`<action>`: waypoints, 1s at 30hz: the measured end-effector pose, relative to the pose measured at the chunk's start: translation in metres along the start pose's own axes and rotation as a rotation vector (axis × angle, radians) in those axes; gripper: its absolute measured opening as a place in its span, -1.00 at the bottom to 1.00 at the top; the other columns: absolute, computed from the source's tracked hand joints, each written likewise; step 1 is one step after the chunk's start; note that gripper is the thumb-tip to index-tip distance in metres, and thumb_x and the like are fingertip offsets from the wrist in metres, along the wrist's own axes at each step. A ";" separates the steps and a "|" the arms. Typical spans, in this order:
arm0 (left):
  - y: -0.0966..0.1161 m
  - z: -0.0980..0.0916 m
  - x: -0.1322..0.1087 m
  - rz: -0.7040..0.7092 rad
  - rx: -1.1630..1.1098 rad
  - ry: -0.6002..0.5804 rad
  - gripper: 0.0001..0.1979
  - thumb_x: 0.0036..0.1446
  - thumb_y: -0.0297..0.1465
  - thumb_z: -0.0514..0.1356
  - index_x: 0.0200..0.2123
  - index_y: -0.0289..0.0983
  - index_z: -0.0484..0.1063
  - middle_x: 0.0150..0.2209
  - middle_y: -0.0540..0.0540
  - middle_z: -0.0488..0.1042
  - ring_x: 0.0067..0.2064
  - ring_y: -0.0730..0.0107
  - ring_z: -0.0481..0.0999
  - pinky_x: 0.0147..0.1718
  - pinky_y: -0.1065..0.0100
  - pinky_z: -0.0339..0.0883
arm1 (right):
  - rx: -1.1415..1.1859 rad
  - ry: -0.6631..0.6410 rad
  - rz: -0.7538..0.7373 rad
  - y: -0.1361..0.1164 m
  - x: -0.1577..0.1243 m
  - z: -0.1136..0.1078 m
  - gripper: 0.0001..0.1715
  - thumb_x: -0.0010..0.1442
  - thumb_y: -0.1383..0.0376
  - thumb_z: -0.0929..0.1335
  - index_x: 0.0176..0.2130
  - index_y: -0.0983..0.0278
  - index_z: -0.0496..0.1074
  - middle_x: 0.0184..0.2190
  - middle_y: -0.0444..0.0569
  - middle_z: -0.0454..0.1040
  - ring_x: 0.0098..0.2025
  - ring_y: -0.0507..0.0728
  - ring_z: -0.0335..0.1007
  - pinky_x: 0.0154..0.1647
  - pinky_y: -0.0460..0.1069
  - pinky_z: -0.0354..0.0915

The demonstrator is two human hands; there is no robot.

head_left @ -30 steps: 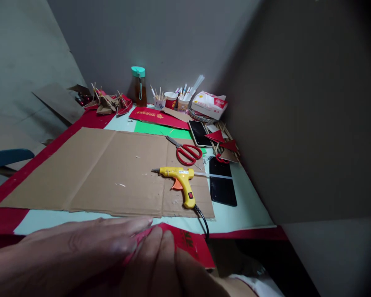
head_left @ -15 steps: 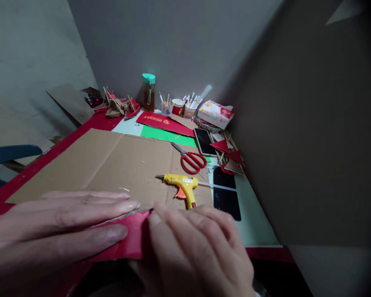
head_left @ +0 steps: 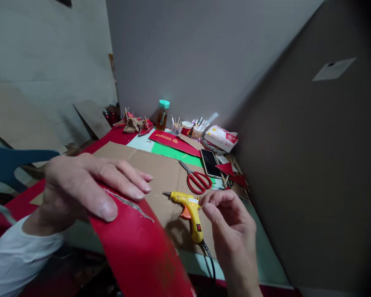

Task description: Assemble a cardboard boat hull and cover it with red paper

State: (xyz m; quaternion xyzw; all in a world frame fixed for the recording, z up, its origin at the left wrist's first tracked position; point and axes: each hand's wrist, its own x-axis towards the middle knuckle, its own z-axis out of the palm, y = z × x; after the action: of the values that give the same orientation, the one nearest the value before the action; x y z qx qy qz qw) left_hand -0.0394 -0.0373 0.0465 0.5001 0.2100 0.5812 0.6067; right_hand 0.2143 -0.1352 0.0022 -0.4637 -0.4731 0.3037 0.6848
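Note:
My left hand (head_left: 95,185) is closed on a curved piece of red cardboard (head_left: 139,247), thumb on its glossy face and fingers over its torn edge. The piece hangs down toward me, its lower part blurred. Curled in a loose pinch, my right hand (head_left: 235,227) is at the back end of a yellow hot glue gun (head_left: 185,199); what is between its fingertips, if anything, cannot be made out. The glue gun lies on a flat cardboard sheet (head_left: 151,165), its nozzle to the left and its black cord running down. Red-handled scissors (head_left: 199,182) lie just beyond it.
Behind the scissors are a phone (head_left: 209,163), a red printed cardboard strip (head_left: 173,142) and wooden sticks with red scraps. Cups of pens, a bottle (head_left: 162,115) and a tissue pack (head_left: 221,138) stand along the wall. A blue chair (head_left: 15,165) is at left.
The red cardboard has been lifted and turned, now in my left hand alone. My right hand has let go of it and moved right, beside the glue gun. The view has shifted.

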 end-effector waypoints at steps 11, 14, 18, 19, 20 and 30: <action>-0.017 0.010 0.064 0.287 -0.169 -0.540 -0.34 -0.07 -0.16 0.56 -0.88 -0.22 0.23 -0.42 0.03 0.67 -0.07 0.22 0.63 0.06 0.04 0.52 | 0.052 -0.166 0.252 0.016 0.010 0.033 -0.57 0.40 -0.04 0.35 0.05 0.20 0.33 -0.61 -0.22 0.46 -0.61 -0.01 0.33 -0.52 -0.14 0.30; -0.023 0.012 0.072 0.314 -0.204 -0.638 -0.34 0.00 -0.21 0.54 -0.89 -0.22 0.24 -0.27 0.03 0.69 0.06 0.19 0.60 0.12 0.02 0.49 | 0.136 -0.261 0.379 0.024 0.010 0.052 -0.50 0.39 -0.12 0.34 0.02 0.22 0.36 -0.45 -0.14 0.54 -0.41 0.01 0.46 -0.28 -0.09 0.38; -0.031 0.010 0.076 0.346 -0.226 -0.744 -0.41 0.14 -0.25 0.46 -0.87 -0.14 0.37 -0.24 0.00 0.67 0.13 0.15 0.56 0.15 -0.07 0.48 | 0.503 -0.536 0.619 0.029 0.005 0.076 -0.30 0.30 -0.20 0.38 0.17 0.21 0.36 -0.10 0.03 0.61 -0.18 0.12 0.57 -0.16 0.00 0.40; -0.032 0.009 0.076 0.340 -0.218 -0.742 -0.43 0.16 -0.26 0.44 -0.85 -0.13 0.41 -0.24 0.00 0.66 0.15 0.13 0.55 0.17 -0.11 0.46 | 0.592 -0.558 0.639 0.029 0.004 0.081 -0.30 0.30 -0.18 0.39 0.19 0.21 0.37 -0.10 0.02 0.62 -0.16 0.15 0.58 -0.12 0.02 0.41; -0.033 0.008 0.075 0.330 -0.203 -0.728 -0.47 0.17 -0.25 0.43 -0.81 -0.11 0.45 -0.23 -0.01 0.67 0.16 0.09 0.53 0.18 -0.14 0.44 | 0.666 -0.567 0.649 0.027 0.002 0.086 -0.33 0.30 -0.14 0.41 0.18 0.22 0.41 -0.08 0.03 0.62 -0.11 0.17 0.58 -0.08 0.04 0.41; -0.018 0.023 0.056 -0.068 -0.053 -0.183 -0.38 0.00 -0.37 0.54 0.16 0.01 0.56 0.01 -0.16 0.66 -0.11 0.14 0.70 -0.19 0.34 0.61 | 0.705 -0.198 0.492 0.017 0.018 0.074 -0.62 0.13 0.04 0.56 -0.14 0.12 0.50 -0.08 -0.06 0.66 -0.08 0.17 0.62 -0.10 0.04 0.50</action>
State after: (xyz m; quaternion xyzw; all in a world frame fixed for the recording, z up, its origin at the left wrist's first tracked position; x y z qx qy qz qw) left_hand 0.0025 0.0088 0.0588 0.5274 0.1555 0.5174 0.6557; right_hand 0.1525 -0.0870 0.0023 -0.2691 -0.2794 0.6435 0.6598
